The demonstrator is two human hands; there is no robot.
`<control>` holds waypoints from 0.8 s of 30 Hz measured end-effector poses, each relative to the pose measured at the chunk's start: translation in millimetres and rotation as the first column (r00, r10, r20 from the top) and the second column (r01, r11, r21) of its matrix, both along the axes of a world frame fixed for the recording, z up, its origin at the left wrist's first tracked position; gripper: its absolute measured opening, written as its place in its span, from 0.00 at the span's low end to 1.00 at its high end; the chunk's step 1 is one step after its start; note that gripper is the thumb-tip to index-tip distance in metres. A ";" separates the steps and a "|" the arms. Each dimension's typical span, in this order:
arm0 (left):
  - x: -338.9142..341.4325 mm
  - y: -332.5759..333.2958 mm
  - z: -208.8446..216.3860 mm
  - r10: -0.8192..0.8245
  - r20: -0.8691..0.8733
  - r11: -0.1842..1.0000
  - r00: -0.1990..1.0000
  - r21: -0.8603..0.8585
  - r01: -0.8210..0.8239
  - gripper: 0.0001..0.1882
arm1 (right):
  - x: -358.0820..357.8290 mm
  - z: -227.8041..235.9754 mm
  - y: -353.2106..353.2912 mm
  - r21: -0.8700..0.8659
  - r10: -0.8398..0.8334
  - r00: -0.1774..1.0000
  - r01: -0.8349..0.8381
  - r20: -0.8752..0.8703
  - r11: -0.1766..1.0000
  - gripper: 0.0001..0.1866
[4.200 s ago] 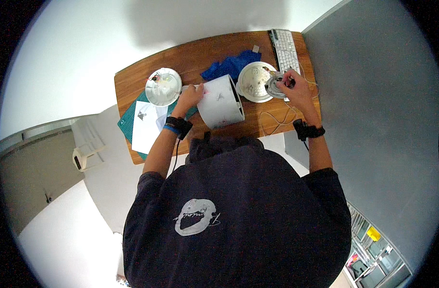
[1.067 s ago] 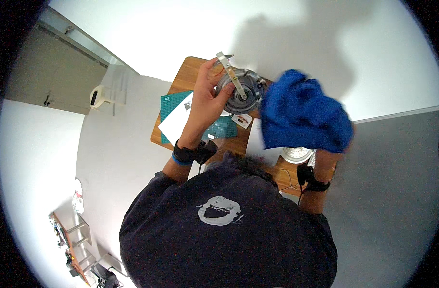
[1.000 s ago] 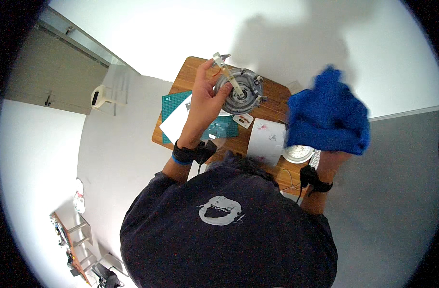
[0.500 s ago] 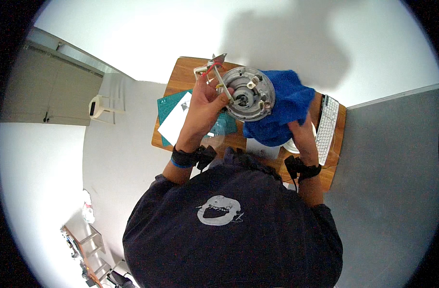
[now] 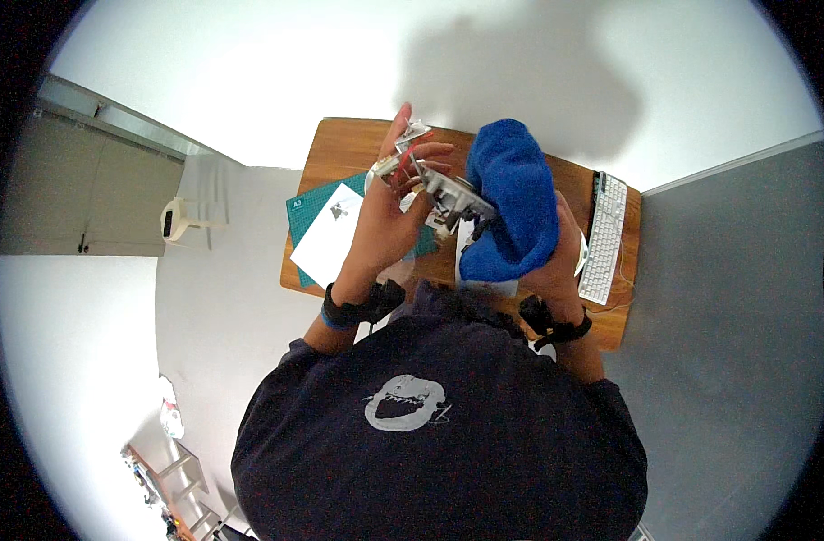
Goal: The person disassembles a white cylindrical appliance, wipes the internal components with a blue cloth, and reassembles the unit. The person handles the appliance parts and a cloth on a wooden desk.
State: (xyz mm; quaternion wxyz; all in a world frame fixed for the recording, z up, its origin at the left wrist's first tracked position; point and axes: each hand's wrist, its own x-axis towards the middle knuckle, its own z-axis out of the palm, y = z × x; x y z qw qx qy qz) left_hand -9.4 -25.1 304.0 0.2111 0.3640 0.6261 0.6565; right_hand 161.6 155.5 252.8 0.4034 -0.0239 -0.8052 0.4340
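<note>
Above the wooden table, my left hand (image 5: pixel 389 225) holds a round metal appliance part (image 5: pixel 460 197) by its bracket side, with the thumb near me and several fingers spread behind. Red wires (image 5: pixel 405 169) and a small white fitting show among those fingers. The metal part is turned nearly edge-on, so its open inner face is mostly out of sight. A blue cloth (image 5: pixel 516 194) covers its right side. My right hand (image 5: pixel 556 266) grips the cloth from the right, and its fingertips are hidden behind the fabric.
On the wooden table (image 5: pixel 340 144), a white sheet (image 5: pixel 326 239) lies over a green cutting mat (image 5: pixel 301 216) to the left. A white keyboard (image 5: pixel 603 239) runs along the right side. A cream stool (image 5: pixel 179 221) stands on the floor at left.
The metal part has turned from showing its round inner face to nearly edge-on. My right hand has come up with the cloth, which now stands upright against the part. My left fingers have spread.
</note>
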 end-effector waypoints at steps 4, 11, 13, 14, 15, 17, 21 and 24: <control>8.5 -0.8 -7.6 -0.093 0.178 0.995 0.980 0.059 0.084 0.46 | 9.4 -2.5 -2.8 -0.081 -0.015 0.999 0.019 0.050 0.997 0.30; 11.6 -2.0 -24.6 -0.455 0.386 0.828 0.803 0.516 0.220 0.52 | 7.3 -6.5 -6.7 0.193 -0.127 0.984 0.149 -0.121 0.970 0.28; 10.8 -2.3 -25.0 -0.534 0.422 0.759 0.733 0.621 0.196 0.52 | 6.5 3.5 -3.4 0.376 -0.091 0.986 0.137 -0.137 0.917 0.30; 10.8 -3.2 -22.4 -0.547 0.462 0.752 0.698 0.638 0.167 0.52 | 5.3 7.7 -2.1 0.487 -0.067 0.987 0.129 -0.144 0.864 0.32; 11.0 -3.7 -20.7 -0.564 0.499 0.741 0.658 0.658 0.136 0.53 | 3.2 10.0 -3.7 0.527 -0.052 0.995 0.087 -0.082 0.846 0.35; 11.8 -3.9 -12.8 -0.413 0.505 0.864 0.758 0.480 0.151 0.55 | -1.8 14.2 -7.4 0.595 -0.028 0.999 -0.003 0.043 0.803 0.41; 3.6 -11.1 -35.1 -0.292 0.473 0.935 0.831 0.322 0.146 0.58 | -5.6 31.3 -10.3 0.272 0.091 0.975 -0.145 0.202 0.951 0.45; -0.2 -9.5 -39.5 -0.273 0.346 0.939 0.898 0.299 0.170 0.54 | -10.2 36.7 -11.5 0.038 0.182 0.932 -0.204 0.312 0.978 0.45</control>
